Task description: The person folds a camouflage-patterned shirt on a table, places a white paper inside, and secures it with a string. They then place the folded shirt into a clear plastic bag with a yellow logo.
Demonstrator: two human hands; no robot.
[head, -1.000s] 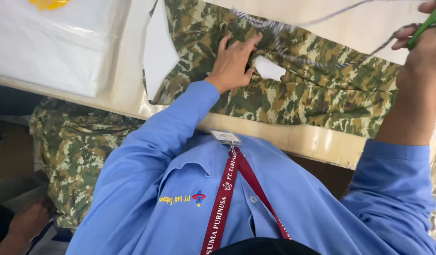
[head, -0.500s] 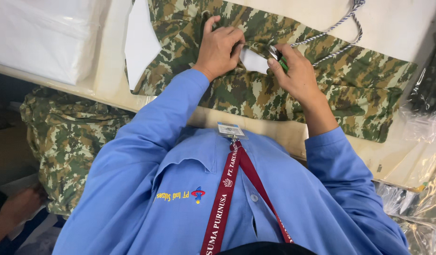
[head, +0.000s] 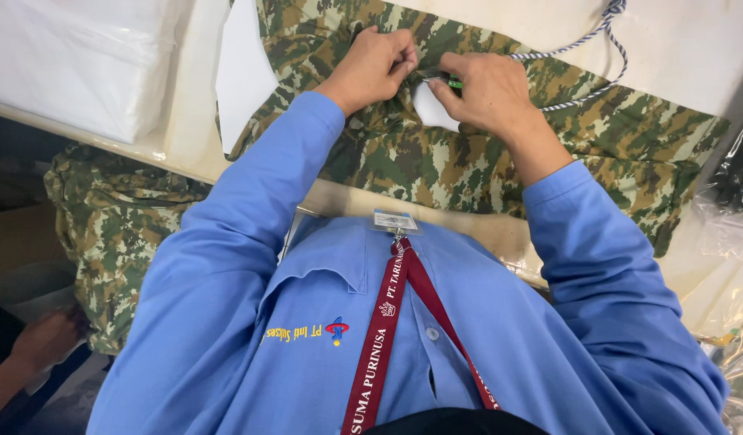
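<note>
— Camouflage garment (head: 468, 161): where's it pinched?
— Left hand (head: 371, 68) bunches a fold of it tight; right hand (head: 484, 93) grips a small green-handled tool (head: 450, 81) against the white tag (head: 430, 109).
— And the garment lies?
— Flat on the pale table (head: 693, 48), twisted cord (head: 581, 48) just beside.
</note>
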